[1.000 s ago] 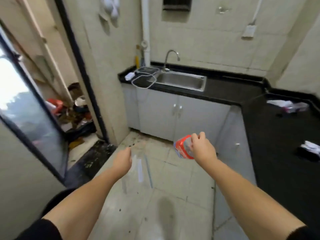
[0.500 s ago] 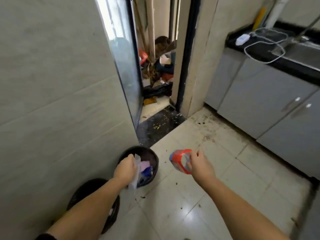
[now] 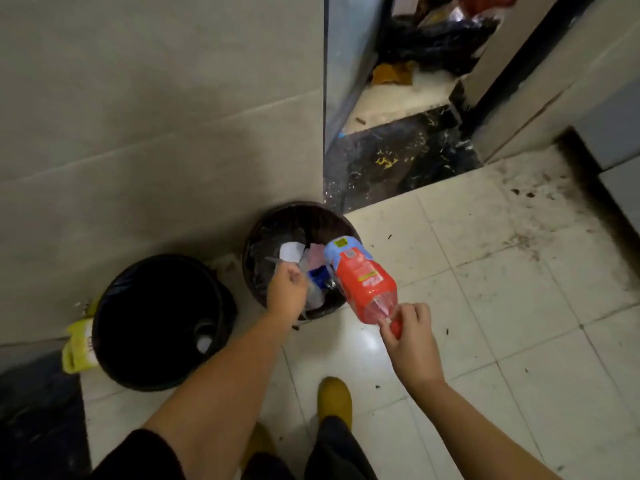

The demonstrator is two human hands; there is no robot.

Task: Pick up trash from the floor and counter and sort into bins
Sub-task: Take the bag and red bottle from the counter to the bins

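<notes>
Two round dark bins stand against the tiled wall. The right bin (image 3: 258,233) holds paper and plastic scraps; the left bin (image 3: 114,299) has a black liner and looks nearly empty. My left hand (image 3: 286,287) hovers over the right bin, shut on a clear plastic wrapper (image 3: 313,292) that hangs into it. My right hand (image 3: 410,336) grips the neck end of an empty plastic bottle (image 3: 360,277) with a red label and red cap. The bottle lies tilted, its base over the right bin's rim.
A yellow packet (image 3: 79,344) is wedged between the left bin and the wall. My yellow shoe (image 3: 334,398) stands on the white floor tiles. A dark threshold (image 3: 398,161) leads to a cluttered doorway at the upper right, beside a glass door edge (image 3: 341,74).
My view has swung from the sink and counter down to the bins. Both hands have come over the right bin, and the bottle is now held by its neck, base toward the bin.
</notes>
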